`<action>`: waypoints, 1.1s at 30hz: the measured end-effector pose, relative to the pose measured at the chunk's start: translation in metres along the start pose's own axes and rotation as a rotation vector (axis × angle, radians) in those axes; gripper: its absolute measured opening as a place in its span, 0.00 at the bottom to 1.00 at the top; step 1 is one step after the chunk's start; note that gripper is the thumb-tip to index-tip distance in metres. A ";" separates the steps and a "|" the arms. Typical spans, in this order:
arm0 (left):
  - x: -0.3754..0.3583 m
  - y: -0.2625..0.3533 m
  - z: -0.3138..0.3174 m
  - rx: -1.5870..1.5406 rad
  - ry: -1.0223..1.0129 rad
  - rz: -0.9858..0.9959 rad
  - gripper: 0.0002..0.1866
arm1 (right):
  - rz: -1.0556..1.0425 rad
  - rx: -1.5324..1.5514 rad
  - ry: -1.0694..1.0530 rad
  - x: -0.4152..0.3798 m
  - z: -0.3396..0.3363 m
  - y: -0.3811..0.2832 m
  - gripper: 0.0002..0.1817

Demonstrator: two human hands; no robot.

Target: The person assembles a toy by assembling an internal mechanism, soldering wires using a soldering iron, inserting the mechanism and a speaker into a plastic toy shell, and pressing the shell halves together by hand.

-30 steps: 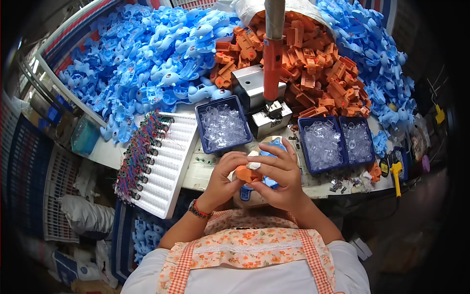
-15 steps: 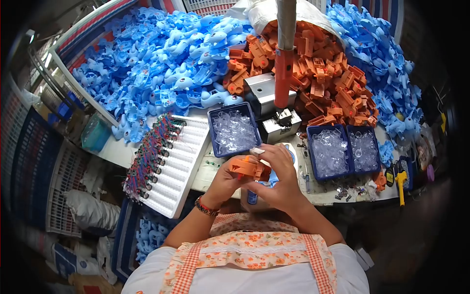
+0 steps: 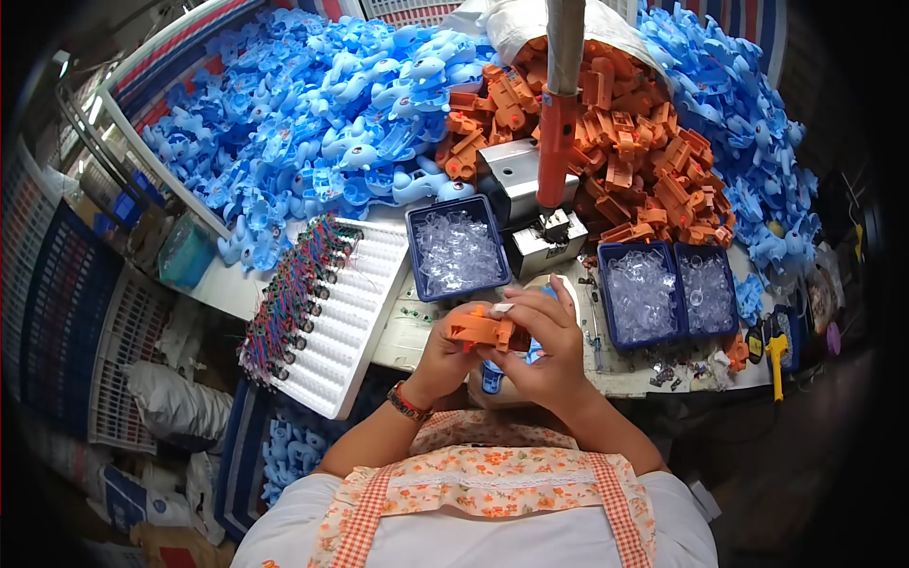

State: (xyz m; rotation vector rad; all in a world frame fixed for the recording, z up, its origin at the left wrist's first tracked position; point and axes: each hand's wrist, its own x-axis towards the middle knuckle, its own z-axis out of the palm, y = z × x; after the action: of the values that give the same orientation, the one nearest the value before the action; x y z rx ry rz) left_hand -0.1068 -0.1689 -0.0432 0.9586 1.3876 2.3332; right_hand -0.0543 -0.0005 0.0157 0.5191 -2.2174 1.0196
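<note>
One orange piece (image 3: 478,331), gripped between the left hand (image 3: 438,364) and the right hand (image 3: 549,350) over the near side of the table (image 3: 398,348); its side is now turned to view, where a second ago it was largely covered, so that handling by both hands at once is plainly shown. On the surface: one white tray (image 3: 355,303) set with wired components (image 3: 284,327), three blue trays (image 3: 653,338) filled with clear parts (image 3: 456,251), with blue parts (image 3: 360,104) and orange parts (image 3: 682,194) heaped behind. At left, beyond the table: plastic crates (image 3: 123,379) and a white sack (image 3: 180,399).

Around the tabletop (image 3: 223,293)
From here I spot a white sack (image 3: 178,404) beside a lattice crate (image 3: 123,369) and, far right, a yellow tool (image 3: 776,358).
</note>
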 end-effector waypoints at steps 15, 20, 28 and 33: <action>0.014 0.026 0.017 0.780 0.080 0.171 0.20 | 0.330 0.424 0.008 0.000 -0.009 0.018 0.31; 0.015 0.043 0.026 1.216 0.000 0.327 0.20 | 0.086 0.183 -0.171 0.009 -0.029 0.012 0.28; 0.019 0.054 0.021 1.139 -0.040 0.327 0.21 | -0.089 0.040 -0.111 0.018 -0.033 0.004 0.19; 0.017 0.049 0.012 0.939 -0.015 0.289 0.19 | -0.021 0.232 -0.089 0.016 -0.033 0.015 0.18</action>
State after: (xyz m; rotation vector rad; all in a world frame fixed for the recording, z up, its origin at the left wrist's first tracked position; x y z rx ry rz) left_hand -0.1065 -0.1767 0.0093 1.4619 2.5496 1.7600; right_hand -0.0621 0.0333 0.0349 0.7003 -2.1769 1.2736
